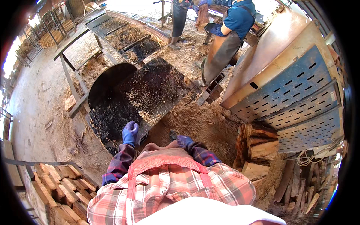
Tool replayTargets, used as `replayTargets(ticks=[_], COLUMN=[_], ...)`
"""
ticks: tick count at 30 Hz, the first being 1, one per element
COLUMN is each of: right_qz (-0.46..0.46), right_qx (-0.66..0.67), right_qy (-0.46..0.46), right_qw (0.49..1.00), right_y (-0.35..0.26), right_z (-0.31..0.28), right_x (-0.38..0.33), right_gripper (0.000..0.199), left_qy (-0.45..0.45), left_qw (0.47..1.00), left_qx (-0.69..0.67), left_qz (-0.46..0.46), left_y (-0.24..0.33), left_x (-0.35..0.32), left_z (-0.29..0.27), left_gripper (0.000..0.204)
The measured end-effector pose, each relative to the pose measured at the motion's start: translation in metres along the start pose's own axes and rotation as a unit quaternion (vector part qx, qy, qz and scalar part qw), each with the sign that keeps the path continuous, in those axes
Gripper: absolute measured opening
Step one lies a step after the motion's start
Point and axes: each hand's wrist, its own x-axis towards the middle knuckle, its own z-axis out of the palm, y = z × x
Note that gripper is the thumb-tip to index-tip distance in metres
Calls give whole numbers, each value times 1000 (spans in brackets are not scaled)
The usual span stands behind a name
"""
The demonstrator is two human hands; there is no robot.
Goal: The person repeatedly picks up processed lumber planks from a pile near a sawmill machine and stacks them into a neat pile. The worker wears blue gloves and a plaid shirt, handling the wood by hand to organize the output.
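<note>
My left hand [130, 133], in a blue glove, is over the near edge of a black metal table [112, 123] strewn with sawdust. Its fingers look curled together; what they hold, if anything, does not show. In front of my waist, my right hand [183, 141], also gloved in blue, is beside the red apron [168, 165]. Its fingers are too small and dark to read. A large dark rounded plate [108, 84] stands up at the table's left side.
Beyond the table, a person [240, 18] in a blue shirt and another in a dark apron [179, 20] stand near a log [203, 18]. A slotted metal cabinet [288, 84] rises at right. Wood blocks [264, 147] lie below it; stacked wood pieces [65, 187] fill a frame at lower left.
</note>
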Motion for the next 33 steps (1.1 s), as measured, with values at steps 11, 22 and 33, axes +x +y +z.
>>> replayTargets(ticks=[11,22,33], right_qz=[29,-365,-434], right_qx=[-99,113,199], right_qy=[-199,-38,37], right_qw=[975,923,878], right_y=[-168,-387,-455], right_z=[-8,-21,-109], right_x=[38,-21,-109], right_gripper=[37,25,22], left_qy=[-191,-138,-160], left_qw=[841,812,942], left_qx=[495,553,290], left_qz=[-104,-127,-51], left_y=[15,25,52], left_x=[18,19,54], left_z=[-6,14,-1], left_gripper=[101,95,58])
